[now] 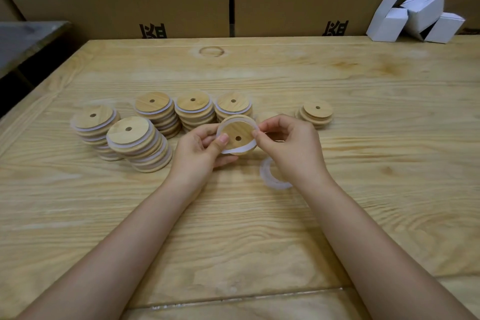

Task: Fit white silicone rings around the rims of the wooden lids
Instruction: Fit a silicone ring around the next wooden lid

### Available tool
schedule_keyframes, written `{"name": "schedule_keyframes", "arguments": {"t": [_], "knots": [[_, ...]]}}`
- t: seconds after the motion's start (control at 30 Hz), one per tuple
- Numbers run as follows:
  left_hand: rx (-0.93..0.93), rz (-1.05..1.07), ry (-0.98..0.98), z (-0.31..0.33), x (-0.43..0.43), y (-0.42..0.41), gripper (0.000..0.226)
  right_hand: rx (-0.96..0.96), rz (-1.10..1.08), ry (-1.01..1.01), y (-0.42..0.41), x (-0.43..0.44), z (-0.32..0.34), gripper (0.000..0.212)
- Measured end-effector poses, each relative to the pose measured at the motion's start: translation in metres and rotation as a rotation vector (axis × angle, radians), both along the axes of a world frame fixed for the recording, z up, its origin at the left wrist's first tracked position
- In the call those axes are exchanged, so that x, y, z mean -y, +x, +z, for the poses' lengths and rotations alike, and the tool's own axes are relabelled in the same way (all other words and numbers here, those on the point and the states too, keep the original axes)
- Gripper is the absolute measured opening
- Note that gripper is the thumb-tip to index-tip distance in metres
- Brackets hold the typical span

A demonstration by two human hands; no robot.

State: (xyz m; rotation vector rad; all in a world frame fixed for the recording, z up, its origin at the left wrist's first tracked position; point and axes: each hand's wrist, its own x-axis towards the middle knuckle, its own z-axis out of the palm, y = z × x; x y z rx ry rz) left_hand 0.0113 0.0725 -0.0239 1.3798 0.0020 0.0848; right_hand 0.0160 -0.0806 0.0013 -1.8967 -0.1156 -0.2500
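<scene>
Beside stacks of ringed lids (140, 143) on the pale wooden table (233, 228), grips a likely stiff, light round wooden lid (237, 134) by its rim in left hand (200, 153), fingers curled; pinches the soft-looking, stretchy white silicone ring (237, 149), partly seated, with right hand (293, 148).

Soft even light, faint shadows, slight blur (edges bowed by wide lens)
</scene>
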Motion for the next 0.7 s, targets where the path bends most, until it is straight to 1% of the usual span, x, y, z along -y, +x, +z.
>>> {"name": "schedule_keyframes", "arguments": {"t": [0.07, 0.17, 0.23, 0.33, 0.5, 0.57, 0.63, 0.7], "knots": [[-0.009, 0.009, -0.016, 0.0001, -0.0001, 0.0005, 0.015, -0.037, -0.018, 0.031, 0.0004, -0.0002, 0.0000, 0.011], [-0.013, 0.018, -0.053, -0.0001, -0.0011, 0.0011, 0.014, -0.128, 0.003, 0.172, 0.0004, 0.0014, 0.0025, 0.008], [-0.010, 0.011, -0.070, -0.0001, -0.0037, 0.0018, 0.015, -0.148, 0.026, 0.254, -0.0003, 0.0007, 0.0040, 0.009], [-0.011, -0.001, -0.087, -0.0010, -0.0071, 0.0031, 0.016, -0.165, 0.059, 0.296, -0.0007, -0.0014, 0.0052, 0.012], [-0.001, -0.056, -0.081, -0.0024, -0.0088, 0.0039, 0.017, -0.170, 0.096, 0.288, 0.0000, 0.0025, 0.0053, 0.012], [0.005, -0.118, -0.062, -0.0017, -0.0096, 0.0036, 0.024, -0.155, 0.060, 0.253, 0.0000, 0.0044, 0.0036, 0.012], [0.008, -0.194, -0.011, -0.0013, -0.0091, 0.0028, 0.030, -0.129, 0.011, 0.218, 0.0002, 0.0047, 0.0023, 0.012], [0.015, -0.252, 0.084, -0.0015, -0.0075, 0.0013, 0.032, -0.087, -0.011, 0.135, 0.0012, 0.0039, 0.0009, 0.015]]}}
